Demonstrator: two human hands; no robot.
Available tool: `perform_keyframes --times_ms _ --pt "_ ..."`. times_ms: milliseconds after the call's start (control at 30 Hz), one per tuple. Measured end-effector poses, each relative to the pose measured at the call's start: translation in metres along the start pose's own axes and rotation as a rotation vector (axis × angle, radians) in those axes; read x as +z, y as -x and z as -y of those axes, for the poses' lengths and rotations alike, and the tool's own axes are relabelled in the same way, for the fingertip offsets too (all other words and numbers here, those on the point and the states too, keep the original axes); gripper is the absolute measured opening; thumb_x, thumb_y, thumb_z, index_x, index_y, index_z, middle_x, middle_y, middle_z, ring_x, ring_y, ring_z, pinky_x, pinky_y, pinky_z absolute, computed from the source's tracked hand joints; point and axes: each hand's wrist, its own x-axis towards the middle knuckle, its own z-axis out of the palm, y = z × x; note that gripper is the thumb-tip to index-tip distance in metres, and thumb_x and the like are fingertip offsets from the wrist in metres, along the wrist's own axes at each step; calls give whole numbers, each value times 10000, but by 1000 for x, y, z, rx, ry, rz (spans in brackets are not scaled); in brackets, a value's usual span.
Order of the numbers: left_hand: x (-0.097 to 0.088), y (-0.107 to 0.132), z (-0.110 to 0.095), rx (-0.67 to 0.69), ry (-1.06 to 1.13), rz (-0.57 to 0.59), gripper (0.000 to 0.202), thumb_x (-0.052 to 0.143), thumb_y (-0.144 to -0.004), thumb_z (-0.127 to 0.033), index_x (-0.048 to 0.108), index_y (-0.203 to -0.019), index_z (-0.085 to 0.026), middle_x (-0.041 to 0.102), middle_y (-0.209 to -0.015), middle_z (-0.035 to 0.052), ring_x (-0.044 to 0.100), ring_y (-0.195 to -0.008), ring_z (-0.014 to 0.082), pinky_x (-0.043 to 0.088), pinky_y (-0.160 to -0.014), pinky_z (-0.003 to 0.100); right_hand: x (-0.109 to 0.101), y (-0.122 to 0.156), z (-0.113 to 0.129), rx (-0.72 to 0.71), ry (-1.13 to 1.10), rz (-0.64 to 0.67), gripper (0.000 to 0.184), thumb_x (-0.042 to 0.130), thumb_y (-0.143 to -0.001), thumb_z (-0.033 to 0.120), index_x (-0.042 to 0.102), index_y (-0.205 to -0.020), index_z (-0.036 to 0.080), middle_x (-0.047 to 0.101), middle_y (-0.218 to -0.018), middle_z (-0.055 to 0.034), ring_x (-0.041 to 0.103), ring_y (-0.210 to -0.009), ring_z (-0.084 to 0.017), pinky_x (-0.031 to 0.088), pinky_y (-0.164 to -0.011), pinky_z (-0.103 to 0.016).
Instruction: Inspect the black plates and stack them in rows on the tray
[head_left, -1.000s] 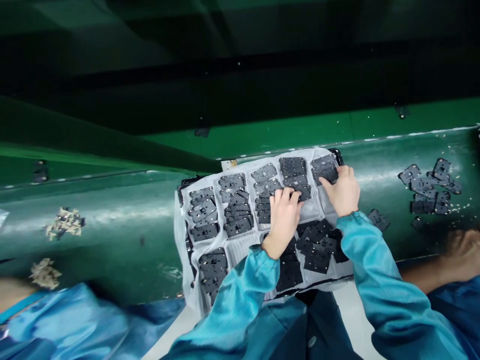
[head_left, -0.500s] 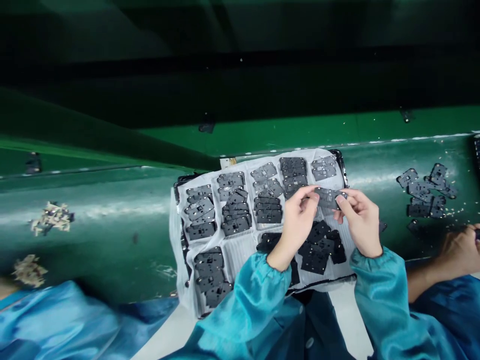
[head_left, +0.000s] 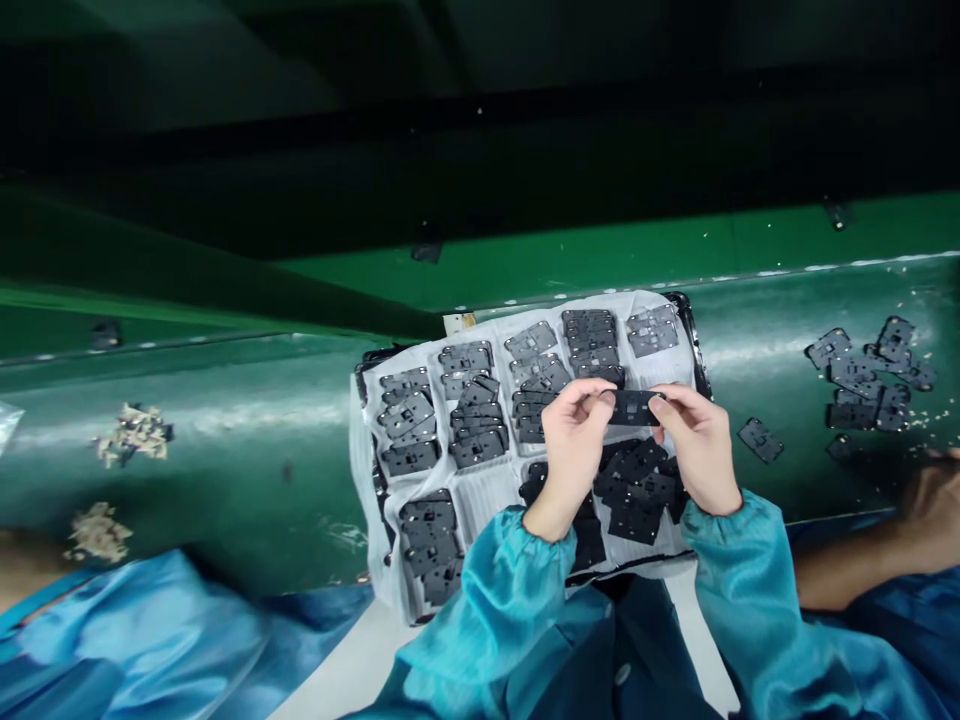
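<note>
Between my two hands is a flat black plastic plate (head_left: 632, 408) with small cut-outs, held level above the tray. My left hand (head_left: 576, 440) pinches its left end, thumb against fingers. At the right end, my right hand (head_left: 696, 440) grips it the same way. Below them lies a compartmented tray (head_left: 480, 495) lined with white sheeting. Many similar black plates sit in its pockets, some in neat overlapping rows (head_left: 590, 335), others in a loose heap (head_left: 637, 495) under my hands. My forearms cover part of the front pockets.
More black plates (head_left: 855, 385) lie scattered on the green bench (head_left: 255, 470) at right, with a single plate (head_left: 760, 440) nearer the tray. Two piles of small pale pieces (head_left: 135, 435) are at left. Co-workers' arms (head_left: 855, 570) reach in from both sides.
My hands have shifted slightly left with the black plate, which now faces me at a different tilt and looks darker. The whole view has also moved a little.
</note>
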Motion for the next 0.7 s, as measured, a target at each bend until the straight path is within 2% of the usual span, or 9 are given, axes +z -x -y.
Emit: perform_keyframes --times_ms 167,267,333,400,467,600,700 --pt "-4 1 4 57 -74 -99 46 637 -744 -194 670 -723 -169 537 -621 -37 460 -589 90 386 -590 208 13 5 -15 13 -21 -108 157 671 -841 345 733 -875 205 597 -670 25 468 -506 -84 393 -499 -230" --pt "-16 -4 8 110 -243 -29 60 589 -761 -166 626 -714 -169 564 -661 -19 514 -645 120 420 -641 238 20 2 -25 -19 88 -109 183 641 -849 352 734 -859 195 595 -689 10 491 -563 -107 413 -541 -243" --pt "-25 -9 9 214 -510 28 54 578 -780 -158 629 -772 -174 604 -765 13 556 -749 162 447 -725 288 21 -5 -30 -87 247 -62 203 603 -867 343 734 -872 188 588 -708 0 506 -601 -121 431 -586 -260" --pt "-33 -13 10 342 -815 28 110 583 -801 -153 643 -890 -176 627 -935 60 565 -920 221 444 -844 361 18 -16 -31 -193 461 -43 226 584 -878 350 733 -908 183 567 -715 -4 503 -614 -128 443 -628 -281" --pt "-38 -16 11 416 -1028 28 199 580 -825 -147 630 -1016 -172 610 -1089 100 530 -1057 267 420 -919 417 11 -31 -30 -284 660 -125 249 583 -880 379 724 -933 180 555 -735 -8 493 -616 -131 457 -674 -308" --pt "-38 -18 20 458 -1185 166 298 598 -857 -173 588 -1154 -183 588 -1200 113 492 -1148 296 413 -936 440 -3 -66 -26 -303 905 -392 350 625 -838 459 647 -1020 161 576 -943 -74 546 -729 -174 490 -749 -375" --pt "-36 -18 30 510 -1242 196 340 605 -871 -200 573 -1210 -191 597 -1209 114 474 -1184 312 398 -956 458 -1 -85 -24 -224 1048 -372 480 664 -792 507 571 -1091 143 539 -1103 -141 580 -843 -238 498 -747 -418"
